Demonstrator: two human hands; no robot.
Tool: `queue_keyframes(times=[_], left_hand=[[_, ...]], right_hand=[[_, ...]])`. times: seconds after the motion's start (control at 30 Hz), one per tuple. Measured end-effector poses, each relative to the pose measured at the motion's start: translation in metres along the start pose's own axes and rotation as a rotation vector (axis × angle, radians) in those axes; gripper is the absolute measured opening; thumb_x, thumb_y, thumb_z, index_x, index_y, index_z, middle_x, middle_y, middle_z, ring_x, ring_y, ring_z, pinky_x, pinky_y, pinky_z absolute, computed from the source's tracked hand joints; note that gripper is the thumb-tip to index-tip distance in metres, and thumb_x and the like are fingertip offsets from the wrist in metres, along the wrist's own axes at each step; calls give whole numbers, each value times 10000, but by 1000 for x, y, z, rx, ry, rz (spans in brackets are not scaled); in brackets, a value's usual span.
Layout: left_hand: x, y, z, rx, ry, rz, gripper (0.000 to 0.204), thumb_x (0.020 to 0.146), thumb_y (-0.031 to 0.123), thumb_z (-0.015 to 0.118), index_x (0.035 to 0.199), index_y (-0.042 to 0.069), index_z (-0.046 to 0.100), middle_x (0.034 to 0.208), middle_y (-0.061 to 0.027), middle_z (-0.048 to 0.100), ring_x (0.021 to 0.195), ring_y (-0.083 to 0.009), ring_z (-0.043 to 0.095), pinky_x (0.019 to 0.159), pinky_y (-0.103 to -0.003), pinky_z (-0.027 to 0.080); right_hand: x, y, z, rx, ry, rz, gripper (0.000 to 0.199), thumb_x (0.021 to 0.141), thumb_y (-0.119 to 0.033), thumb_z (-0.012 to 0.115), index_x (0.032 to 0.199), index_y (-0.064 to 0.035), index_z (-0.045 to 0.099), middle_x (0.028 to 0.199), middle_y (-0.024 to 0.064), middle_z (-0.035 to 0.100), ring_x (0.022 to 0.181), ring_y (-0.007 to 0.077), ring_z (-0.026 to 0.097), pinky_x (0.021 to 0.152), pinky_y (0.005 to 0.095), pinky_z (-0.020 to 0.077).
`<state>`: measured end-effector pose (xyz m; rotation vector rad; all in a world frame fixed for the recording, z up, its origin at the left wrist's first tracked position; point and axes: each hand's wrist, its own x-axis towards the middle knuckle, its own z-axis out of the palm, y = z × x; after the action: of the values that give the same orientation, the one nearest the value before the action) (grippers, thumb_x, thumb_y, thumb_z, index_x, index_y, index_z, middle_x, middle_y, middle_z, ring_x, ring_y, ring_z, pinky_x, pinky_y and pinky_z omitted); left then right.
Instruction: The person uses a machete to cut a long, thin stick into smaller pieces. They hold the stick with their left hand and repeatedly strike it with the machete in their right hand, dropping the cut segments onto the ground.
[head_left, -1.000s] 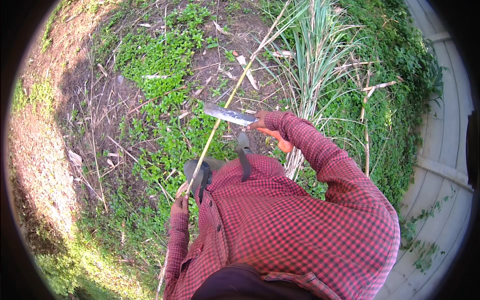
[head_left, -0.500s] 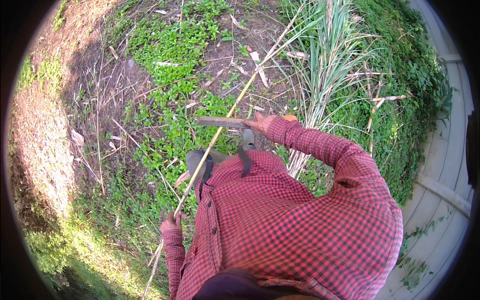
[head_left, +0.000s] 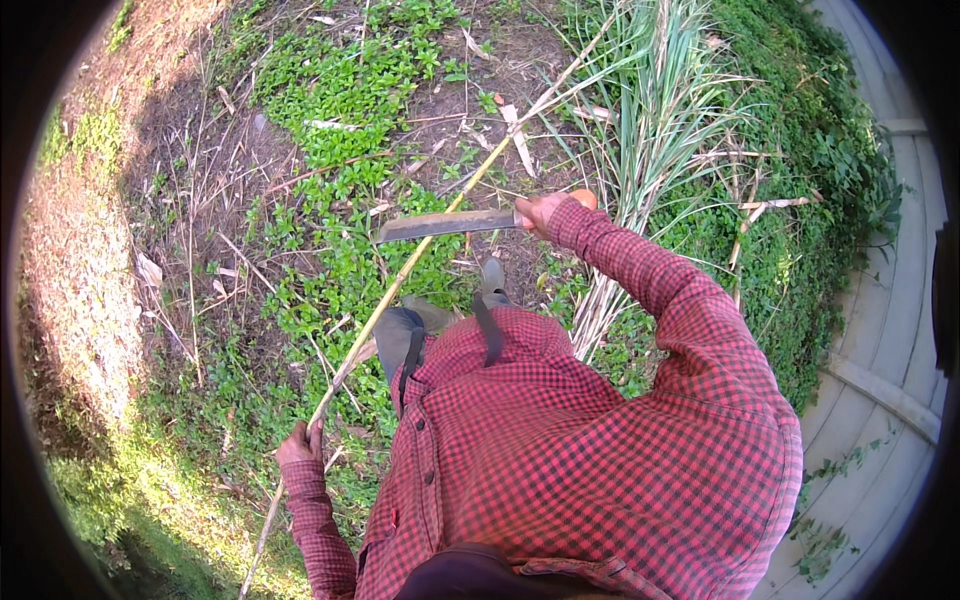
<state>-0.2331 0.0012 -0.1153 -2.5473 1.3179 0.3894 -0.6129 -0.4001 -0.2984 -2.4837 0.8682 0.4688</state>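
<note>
Gripping low on the left, with the left hand (head_left: 298, 447), a long, thin, straw-yellow plant stalk (head_left: 398, 280), with fingers curled round it. Held at that low point, most likely, to steady the stalk and to leave its middle length exposed. Running slantwise up and to the right from that grip — past the greyish boots (head_left: 493, 276), on toward a tall tuft of narrow grey-green grass leaves (head_left: 655, 120) — and trailing below the left hand in a paler length toward the lower edge.

Clasping with the right hand (head_left: 543, 213) a machete (head_left: 460, 223) with a long, flat, dark-grey metal blade, closed firmly round an orange handle (head_left: 587, 199) with only its butt end showing. Pointing leftward with the blade, crosswise over the middle of the stalk in this view; hard to tell touching from hovering. Stretched out well apart from the left hand and beyond the boots, probably to give the blade room away from fingers and legs.

Dressed in a long-sleeved, red-and-black checked shirt (head_left: 590, 450). Surrounded by low, bright-green leafy ground plants (head_left: 335, 120) on brown soil, with pale dry leaf scraps (head_left: 521, 150) just beyond the machete, and bounded at the far right by a curved-looking grey panelled surface (head_left: 880, 310) — bent, presumably, by the lens.
</note>
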Motion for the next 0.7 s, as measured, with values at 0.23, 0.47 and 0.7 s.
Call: queue_keyframes(times=[0.23, 0.47, 0.7], left_hand=[[-13, -35, -52, 62, 54, -86, 372, 805, 399, 578, 655, 70, 492, 501, -129, 520, 460, -328, 524, 476, -425, 424], [80, 1, -31, 150, 270, 52, 376, 759, 413, 606, 639, 88, 460, 531, -136, 527, 489, -341, 537, 464, -437, 414], [58, -18, -89, 295, 656, 212, 328, 732, 315, 661, 684, 53, 471, 622, -94, 535, 542, -273, 535, 533, -406, 435]], right_hand=[[-12, 55, -41, 469, -119, 747, 381, 926, -305, 368, 1161, -19, 456, 815, 155, 589, 727, 222, 598, 610, 349, 511], [-13, -12, -42, 259, 252, 282, 288, 771, -238, 559, 960, -50, 451, 918, 194, 576, 797, 349, 594, 698, 445, 482], [57, -59, -106, 355, 1057, -294, 426, 673, -208, 645, 1025, -20, 495, 958, 155, 505, 962, 311, 505, 839, 410, 427]])
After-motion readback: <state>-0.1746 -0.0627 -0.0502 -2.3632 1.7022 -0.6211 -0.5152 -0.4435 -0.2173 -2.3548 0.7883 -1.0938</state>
